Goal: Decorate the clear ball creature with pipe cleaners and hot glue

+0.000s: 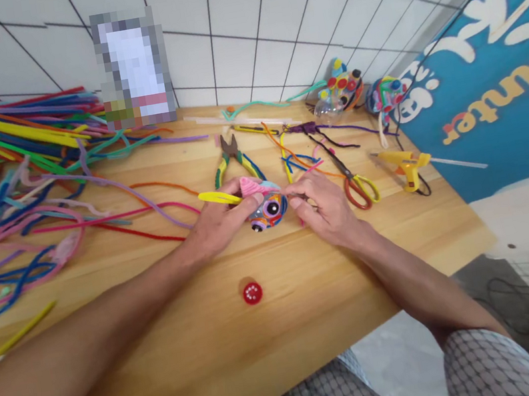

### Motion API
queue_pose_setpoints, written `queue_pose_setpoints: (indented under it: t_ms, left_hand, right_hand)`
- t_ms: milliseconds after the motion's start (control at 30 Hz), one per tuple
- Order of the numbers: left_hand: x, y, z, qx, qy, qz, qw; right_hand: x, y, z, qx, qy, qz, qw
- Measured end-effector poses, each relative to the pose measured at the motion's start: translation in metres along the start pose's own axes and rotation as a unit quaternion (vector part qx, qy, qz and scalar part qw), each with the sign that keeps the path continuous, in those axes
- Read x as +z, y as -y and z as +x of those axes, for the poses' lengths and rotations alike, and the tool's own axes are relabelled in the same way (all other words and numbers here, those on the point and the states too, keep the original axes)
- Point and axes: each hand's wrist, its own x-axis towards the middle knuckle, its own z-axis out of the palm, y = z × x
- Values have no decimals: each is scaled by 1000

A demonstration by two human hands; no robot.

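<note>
My left hand is closed round a small round figure wound from coloured pipe cleaners, with stuck-on eyes and a pink strip on top. A yellow pipe cleaner sticks out leftward over that hand. My right hand pinches at the figure's right side, fingers pressed together on a pink pipe cleaner end. Both hands rest on the wooden table.
A large heap of coloured pipe cleaners covers the table's left. Behind the hands lie pliers, scissors, a yellow glue gun and finished figures. A small red dotted piece lies near me. A blue banner stands right.
</note>
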Motion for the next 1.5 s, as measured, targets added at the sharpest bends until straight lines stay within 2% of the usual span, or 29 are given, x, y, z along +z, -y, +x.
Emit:
queue_pose_setpoints:
  t_ms: [700,1200,1500]
  left_hand:
    - [0,1,0,-11,-7,11,1000]
    - [0,0,1,5,8,5,1000]
    - [1,5,1,1,-9,-10,1000]
  right_hand:
    - [3,0,-3,-12,-25,-8,1000]
    - [5,-2,-4,-10,-27,-7,1000]
    - [6,-3,-4,-5,-15,-6,1000]
